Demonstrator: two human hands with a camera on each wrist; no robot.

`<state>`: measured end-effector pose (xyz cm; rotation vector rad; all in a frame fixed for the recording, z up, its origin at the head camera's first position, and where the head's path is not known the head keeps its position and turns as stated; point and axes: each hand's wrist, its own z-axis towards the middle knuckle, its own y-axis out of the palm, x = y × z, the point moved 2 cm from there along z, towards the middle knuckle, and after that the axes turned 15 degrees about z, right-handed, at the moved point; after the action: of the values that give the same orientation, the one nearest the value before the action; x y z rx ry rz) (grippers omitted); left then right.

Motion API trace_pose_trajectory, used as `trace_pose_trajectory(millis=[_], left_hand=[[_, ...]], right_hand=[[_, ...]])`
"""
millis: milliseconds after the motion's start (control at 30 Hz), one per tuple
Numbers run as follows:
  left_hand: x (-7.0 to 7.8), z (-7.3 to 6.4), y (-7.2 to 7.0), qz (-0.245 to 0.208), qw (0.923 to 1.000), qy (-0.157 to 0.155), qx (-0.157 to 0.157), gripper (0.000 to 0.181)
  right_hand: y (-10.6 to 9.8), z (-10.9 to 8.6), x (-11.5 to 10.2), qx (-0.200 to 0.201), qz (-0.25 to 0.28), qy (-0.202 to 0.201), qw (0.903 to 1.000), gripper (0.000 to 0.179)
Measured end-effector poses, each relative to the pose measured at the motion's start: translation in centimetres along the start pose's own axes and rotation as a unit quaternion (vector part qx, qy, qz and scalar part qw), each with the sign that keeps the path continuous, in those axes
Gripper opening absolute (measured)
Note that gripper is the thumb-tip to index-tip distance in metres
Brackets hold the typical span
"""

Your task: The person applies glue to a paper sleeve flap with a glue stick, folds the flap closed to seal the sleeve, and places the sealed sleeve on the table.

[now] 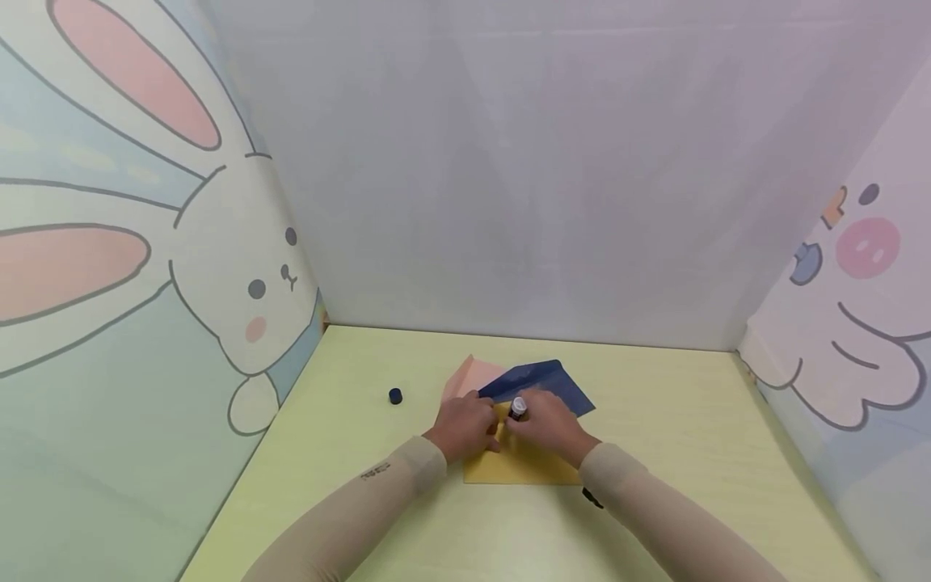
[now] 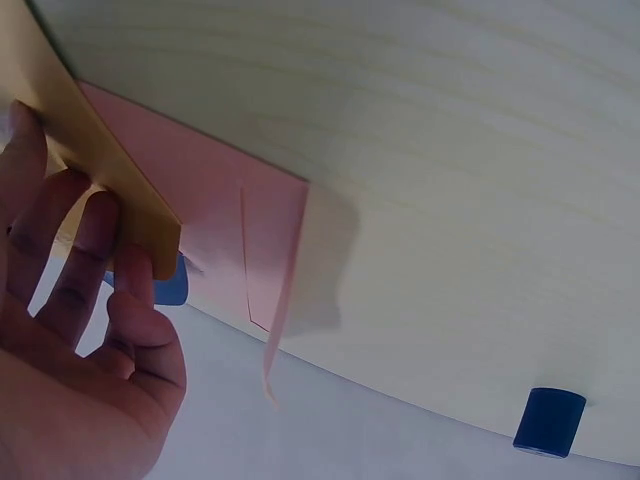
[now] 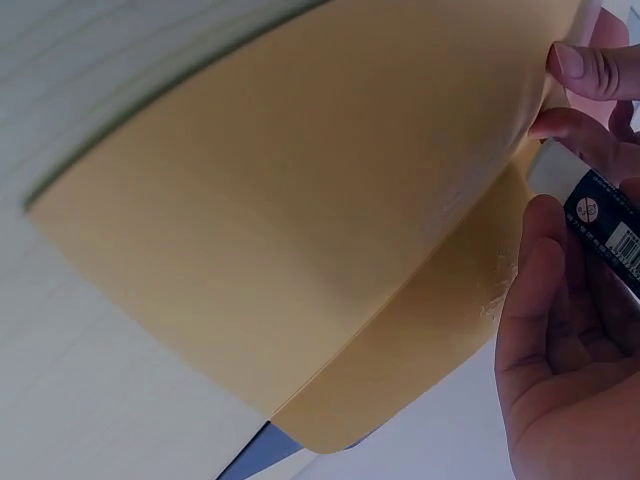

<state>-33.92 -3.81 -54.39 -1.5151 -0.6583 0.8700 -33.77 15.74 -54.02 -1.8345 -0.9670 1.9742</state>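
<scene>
My right hand (image 1: 549, 420) grips a glue stick (image 3: 610, 220) with a dark label and a white end, holding it over the flap of a yellow envelope (image 3: 260, 220). Whitish smears show on that flap. With bent fingers my left hand (image 2: 90, 330) holds the envelope near its fold, thumb on the body side and other fingers at the flap. Behind the hands lie a dark blue envelope (image 1: 567, 388) and a pink envelope (image 2: 210, 200), both partly covered. The glue stick's working tip is hidden in the head view.
A small dark blue cap (image 1: 395, 396) stands on the pale wood-grain table (image 1: 349, 453), left of the envelopes. A white wall (image 1: 509, 162) closes off the back, and cartoon-printed panels (image 1: 247, 242) flank the sides. Something small and dark (image 1: 592, 497) shows beneath the right sleeve.
</scene>
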Motion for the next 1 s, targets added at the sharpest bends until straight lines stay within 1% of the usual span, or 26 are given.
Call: trace_pose_trajectory(millis=[133,300,433,600,733,1000], left_hand=[[0.06,0.03,0.13,-0.003,1.0000,0.000,-0.002,0.034],[0.02,0.05,0.19,0.007,0.9999,0.008,0.007,0.030],[-0.05,0.06,0.23,0.007,0.9998,0.010,0.016,0.028],[-0.07,-0.05,0.10,0.004,0.9997,0.012,0.021,0.028],[-0.08,-0.13,-0.01,0.015,0.9995,0.013,0.024,0.028],[-0.11,0.02,0.11,0.022,0.9997,0.008,0.010,0.032]], right_hand=[[0.49,0.12,-0.08,-0.011,-0.006,0.002,0.9999,0.029],[0.82,0.14,-0.40,-0.019,-0.001,-0.002,0.9998,0.031],[0.97,0.07,-0.66,-0.020,-0.002,-0.005,0.9998,0.031],[1.11,0.01,-0.67,-0.020,-0.009,-0.009,0.9997,0.032],[1.12,0.04,-0.52,-0.017,-0.007,-0.006,0.9998,0.031],[0.95,0.05,-0.17,-0.013,-0.004,0.002,0.9999,0.027]])
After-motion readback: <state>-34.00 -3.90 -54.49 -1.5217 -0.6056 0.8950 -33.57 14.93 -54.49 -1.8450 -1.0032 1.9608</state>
